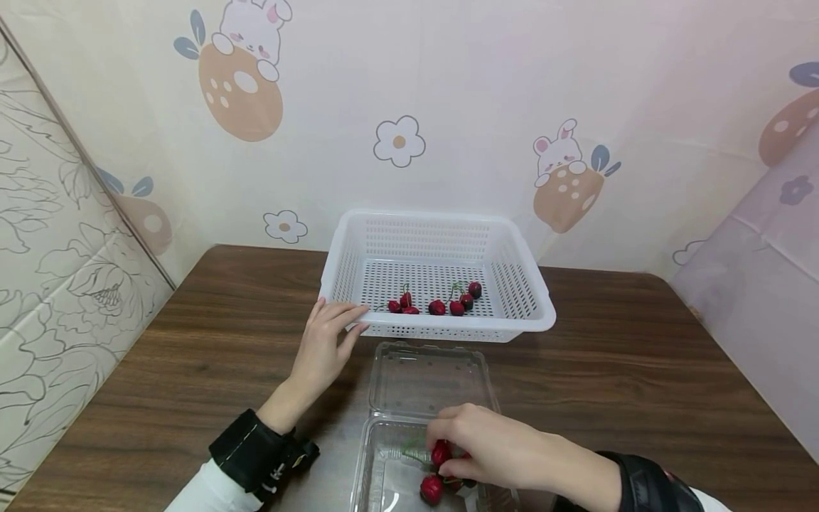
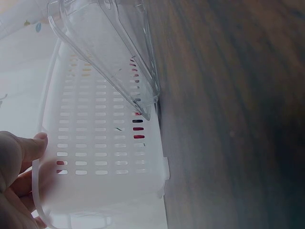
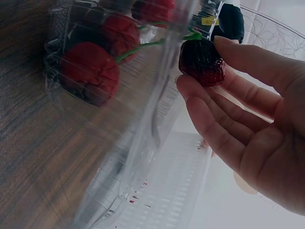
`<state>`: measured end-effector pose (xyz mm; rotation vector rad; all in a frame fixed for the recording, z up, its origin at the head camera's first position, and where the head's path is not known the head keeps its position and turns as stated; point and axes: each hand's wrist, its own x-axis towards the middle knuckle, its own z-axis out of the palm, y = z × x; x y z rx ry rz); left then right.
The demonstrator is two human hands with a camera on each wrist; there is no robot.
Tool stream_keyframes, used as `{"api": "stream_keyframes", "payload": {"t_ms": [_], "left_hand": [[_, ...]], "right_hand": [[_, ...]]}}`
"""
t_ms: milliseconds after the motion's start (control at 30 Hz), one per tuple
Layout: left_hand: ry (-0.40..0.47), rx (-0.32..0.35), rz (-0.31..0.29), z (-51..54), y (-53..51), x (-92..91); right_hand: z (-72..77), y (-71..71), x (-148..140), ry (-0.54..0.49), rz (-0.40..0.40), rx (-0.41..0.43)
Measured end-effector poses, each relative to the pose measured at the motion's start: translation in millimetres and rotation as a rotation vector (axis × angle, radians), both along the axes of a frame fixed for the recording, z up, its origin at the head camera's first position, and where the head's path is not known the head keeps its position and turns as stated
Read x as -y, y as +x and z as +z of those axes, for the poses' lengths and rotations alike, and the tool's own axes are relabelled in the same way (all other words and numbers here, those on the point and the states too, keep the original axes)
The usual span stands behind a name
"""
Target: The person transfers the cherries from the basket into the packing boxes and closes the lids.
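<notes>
My left hand (image 1: 325, 348) grips the front left rim of a white perforated basket (image 1: 441, 327); in the left wrist view the thumb and fingers lie on either side of that rim. Several red cherries (image 1: 437, 307) with stems lie along the basket's near side. Over the clear plastic clamshell box (image 1: 363, 462), my right hand (image 1: 493, 444) pinches a dark red cherry (image 3: 202, 62) between thumb and fingertips, its green stem showing. More cherries (image 3: 90, 71) sit in the box below and beside that hand. Part of the box's contents is hidden by the hand.
The box's lid (image 1: 429, 380) lies folded back toward the basket, close to its front wall. Both stand on a dark wooden table (image 1: 614, 370). Behind the basket rises a wall covering (image 1: 448, 92) printed with rabbits and flowers.
</notes>
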<state>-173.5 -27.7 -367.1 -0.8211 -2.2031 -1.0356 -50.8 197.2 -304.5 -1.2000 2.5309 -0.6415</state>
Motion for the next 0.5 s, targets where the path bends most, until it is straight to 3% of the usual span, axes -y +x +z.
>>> {"api": "stream_keyframes", "payload": {"t_ms": [500], "left_hand": [[0.002,0.002,-0.002,2.0,0.3,-1.0]], "right_hand": [[-4.6,-2.0,-1.6,0.025,-0.004,0.032]]}}
